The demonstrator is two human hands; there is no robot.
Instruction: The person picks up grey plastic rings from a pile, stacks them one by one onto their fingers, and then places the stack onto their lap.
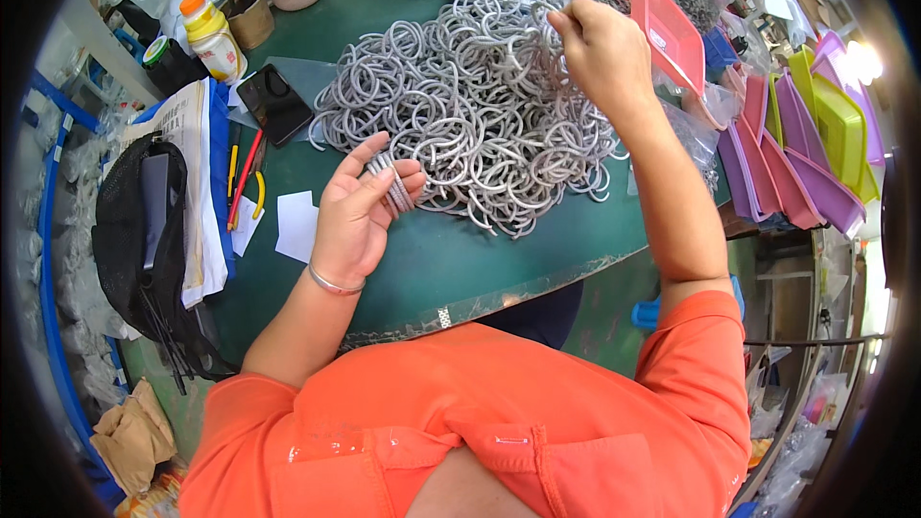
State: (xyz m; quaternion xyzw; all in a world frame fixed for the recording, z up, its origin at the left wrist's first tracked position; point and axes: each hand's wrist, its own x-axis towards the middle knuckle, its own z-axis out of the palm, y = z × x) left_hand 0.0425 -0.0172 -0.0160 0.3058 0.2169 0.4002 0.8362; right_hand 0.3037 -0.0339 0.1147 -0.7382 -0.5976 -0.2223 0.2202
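Observation:
A big heap of silver-grey metal rings [480, 115] lies on the green table [460, 264]. My left hand [360, 211] sits at the heap's near left edge, palm up, its fingers closed on a small stack of rings [395, 187]. A thin metal bangle circles that wrist. My right hand [600, 53] reaches over the far right part of the heap, and its fingertips pinch a ring at the top of the pile.
A dark phone [273, 104], white paper slips [297, 225] and pens lie left of the heap. A yellow bottle [213, 36] and a cup of scissors stand at the back left. Pink, purple and green plastic trays [796, 144] are stacked on the right. A black mesh bag [144, 230] hangs at the left.

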